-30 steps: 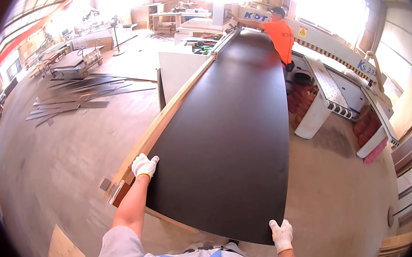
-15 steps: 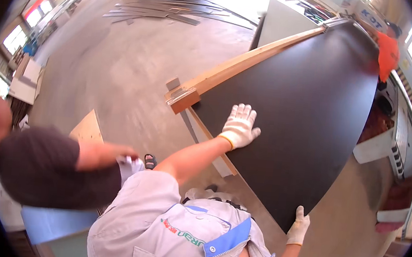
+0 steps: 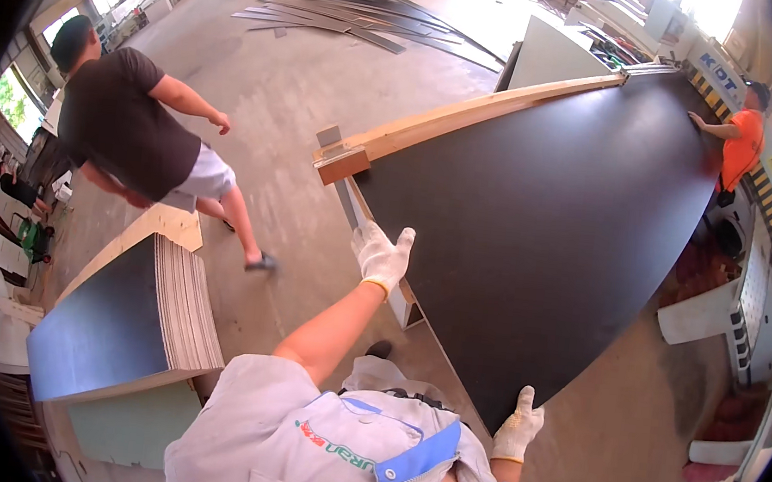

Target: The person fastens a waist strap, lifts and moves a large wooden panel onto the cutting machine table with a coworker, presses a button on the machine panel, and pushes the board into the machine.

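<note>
A large dark flat panel (image 3: 537, 218) stretches away from me to the far right. My left hand (image 3: 382, 257), in a white knit glove, holds its near-left edge, with the thumb up over the top face and the fingers at the rim. At the near corner, my right hand (image 3: 520, 426), gloved alike, grips the panel with the thumb on top; its other fingers are partly hidden beneath. Along the panel's left side runs a wooden rail (image 3: 472, 119) ending in a reddish-brown block (image 3: 344, 166).
On the left a person in a dark shirt (image 3: 128, 123) walks past a stack of boards (image 3: 185, 305). A person in orange (image 3: 741, 150) stands at the panel's far end, beside a machine (image 3: 723, 74). Dark strips (image 3: 361, 20) lie on the floor far off.
My left hand has gone from lying flat on the panel to its near-left edge. The panel's near corner has shifted left with my right hand. The person in dark has stepped away from me.
</note>
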Action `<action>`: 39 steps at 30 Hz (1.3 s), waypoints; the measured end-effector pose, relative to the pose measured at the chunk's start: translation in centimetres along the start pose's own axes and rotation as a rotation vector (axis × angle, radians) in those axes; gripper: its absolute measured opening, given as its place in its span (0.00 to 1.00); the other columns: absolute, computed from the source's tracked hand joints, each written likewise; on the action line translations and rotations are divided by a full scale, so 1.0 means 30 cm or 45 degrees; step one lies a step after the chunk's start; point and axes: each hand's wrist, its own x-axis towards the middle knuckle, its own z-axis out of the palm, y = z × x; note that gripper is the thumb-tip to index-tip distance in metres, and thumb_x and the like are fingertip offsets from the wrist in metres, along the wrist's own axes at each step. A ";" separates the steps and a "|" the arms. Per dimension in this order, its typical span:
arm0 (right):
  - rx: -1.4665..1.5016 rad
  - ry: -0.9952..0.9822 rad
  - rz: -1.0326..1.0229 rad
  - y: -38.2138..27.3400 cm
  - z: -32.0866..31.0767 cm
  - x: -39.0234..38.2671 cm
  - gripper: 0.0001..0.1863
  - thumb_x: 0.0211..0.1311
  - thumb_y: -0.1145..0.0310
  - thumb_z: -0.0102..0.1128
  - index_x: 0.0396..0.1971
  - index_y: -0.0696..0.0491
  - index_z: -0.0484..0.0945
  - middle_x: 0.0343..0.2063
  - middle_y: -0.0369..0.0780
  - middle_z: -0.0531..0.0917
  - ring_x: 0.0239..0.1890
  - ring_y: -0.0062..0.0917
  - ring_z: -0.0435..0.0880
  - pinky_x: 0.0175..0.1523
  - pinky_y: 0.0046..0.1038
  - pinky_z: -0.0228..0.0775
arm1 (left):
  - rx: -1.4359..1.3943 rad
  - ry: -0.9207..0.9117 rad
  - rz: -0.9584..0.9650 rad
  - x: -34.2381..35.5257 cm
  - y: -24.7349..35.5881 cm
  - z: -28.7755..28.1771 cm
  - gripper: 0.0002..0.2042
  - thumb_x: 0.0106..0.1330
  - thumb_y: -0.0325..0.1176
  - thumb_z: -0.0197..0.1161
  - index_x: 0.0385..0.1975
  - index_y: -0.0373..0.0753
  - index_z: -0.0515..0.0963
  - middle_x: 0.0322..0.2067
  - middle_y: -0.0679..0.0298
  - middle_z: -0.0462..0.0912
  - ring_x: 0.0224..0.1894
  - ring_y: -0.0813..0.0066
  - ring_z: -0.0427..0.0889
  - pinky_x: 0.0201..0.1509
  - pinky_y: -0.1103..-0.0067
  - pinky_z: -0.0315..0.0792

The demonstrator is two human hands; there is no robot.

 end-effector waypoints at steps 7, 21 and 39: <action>0.046 0.002 -0.033 0.025 0.001 0.022 0.25 0.82 0.60 0.75 0.65 0.63 0.81 0.55 0.45 0.90 0.50 0.31 0.91 0.58 0.35 0.89 | -0.252 -0.003 0.062 0.003 -0.022 0.021 0.54 0.79 0.59 0.69 0.87 0.21 0.52 0.88 0.33 0.54 0.91 0.41 0.52 0.95 0.63 0.47; -0.450 0.194 0.140 -0.131 0.047 -0.059 0.35 0.72 0.47 0.83 0.60 0.64 0.83 0.44 0.42 0.89 0.43 0.30 0.87 0.50 0.36 0.82 | -0.380 -0.021 0.027 0.026 -0.084 0.034 0.54 0.80 0.56 0.68 0.89 0.23 0.48 0.91 0.41 0.50 0.94 0.51 0.45 0.96 0.68 0.40; -0.676 0.310 0.238 -0.041 -0.004 -0.003 0.42 0.76 0.32 0.70 0.59 0.63 0.85 0.49 0.56 0.93 0.53 0.49 0.92 0.63 0.46 0.81 | 0.706 -0.144 0.587 0.659 0.417 0.132 0.44 0.77 0.70 0.64 0.76 0.35 0.76 0.73 0.46 0.81 0.78 0.44 0.76 0.84 0.53 0.65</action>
